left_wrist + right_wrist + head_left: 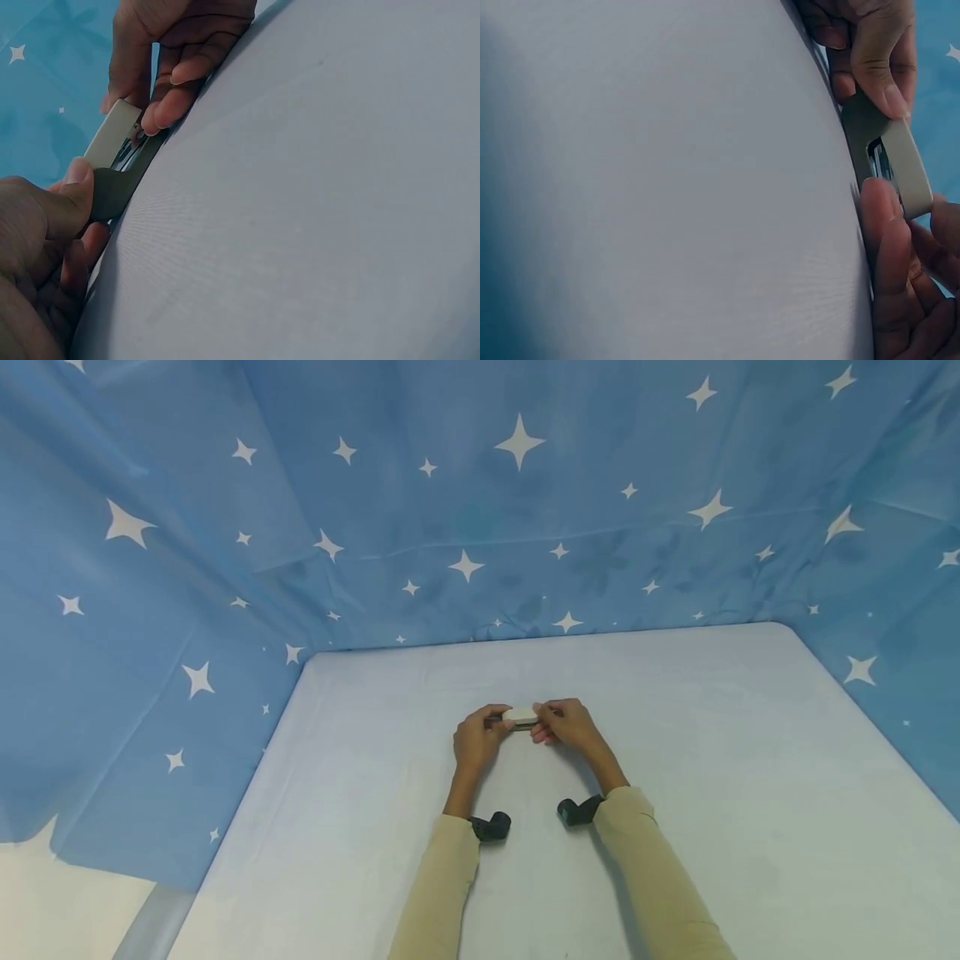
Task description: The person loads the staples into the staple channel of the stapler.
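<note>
A small stapler (520, 715) with a cream top and a dark grey-green base is held between both hands, low over the white table. My left hand (476, 742) grips its closed, rounded end, the thumb pressed on the side in the left wrist view. At the other end, my right hand (570, 724) pinches the cream top (909, 169), with its fingertips by the base. Metal parts (883, 161) show in the gap between top and base. Part of the base is hidden behind the right fingers.
The white table (360, 827) spreads out around both hands. A blue cloth with white stars (465, 510) hangs behind it and along its sides. Dark wrist-worn devices (491, 827) stick out inward from the beige sleeves (660, 868).
</note>
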